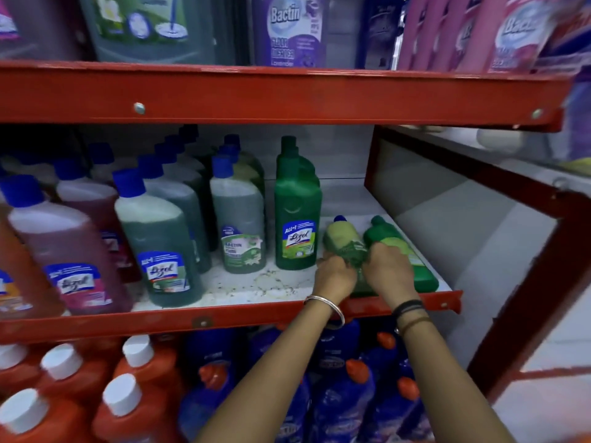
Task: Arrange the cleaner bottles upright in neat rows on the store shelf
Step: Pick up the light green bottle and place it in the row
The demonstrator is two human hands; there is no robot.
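Observation:
Two cleaner bottles lie on their sides at the right end of the middle shelf (256, 284). One is pale green with a blue cap (343, 236); the other is dark green with a green cap (395, 243). My left hand (334, 276) grips the lower part of the pale green bottle. My right hand (388, 270) is closed over the dark green bottle's middle. To their left, an upright dark green Lizol bottle (297, 215) heads a short row, with upright rows of blue-capped green (238, 219) and pink bottles (64, 247) beyond.
A red shelf beam (287, 94) hangs just above, with large purple and pink Bactin bottles (292, 30) on top. Below are orange bottles with white caps (128, 378) and blue bottles (345, 394). A red frame post (543, 251) bounds the shelf's right side.

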